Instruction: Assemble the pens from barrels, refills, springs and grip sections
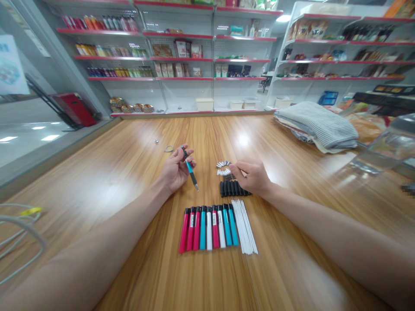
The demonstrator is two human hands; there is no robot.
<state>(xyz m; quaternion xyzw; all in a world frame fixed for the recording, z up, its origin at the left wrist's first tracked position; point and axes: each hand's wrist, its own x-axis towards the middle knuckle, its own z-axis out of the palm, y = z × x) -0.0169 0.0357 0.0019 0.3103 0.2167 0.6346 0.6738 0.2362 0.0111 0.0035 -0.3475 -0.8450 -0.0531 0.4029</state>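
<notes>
Shop-style shelving [180, 36] across the back, woodgrain table [145, 263] up front. Way out left of the left hand, a white sign [13, 65] with lettering too blurry to read, plus a looped cable [37, 233]. Left hand [175, 170] half curled, pinching a blue-and-black pen [189, 166] near the clip end. Long axis on a slant, tip down, pointing rightward and back toward the body. Between the hands but closer to the body, a row of pink, blue and white barrels [209, 229]; labels on a few, way too small to read. Just left of the right hand, silver tips [223, 164], tiny white pieces [223, 172] and black grips [231, 188], with white rods [244, 226] on the near side. Right hand [251, 175] curled, thumb to forefinger; can't tell if gripping anything. Further right, folded striped cloth [317, 125].
</notes>
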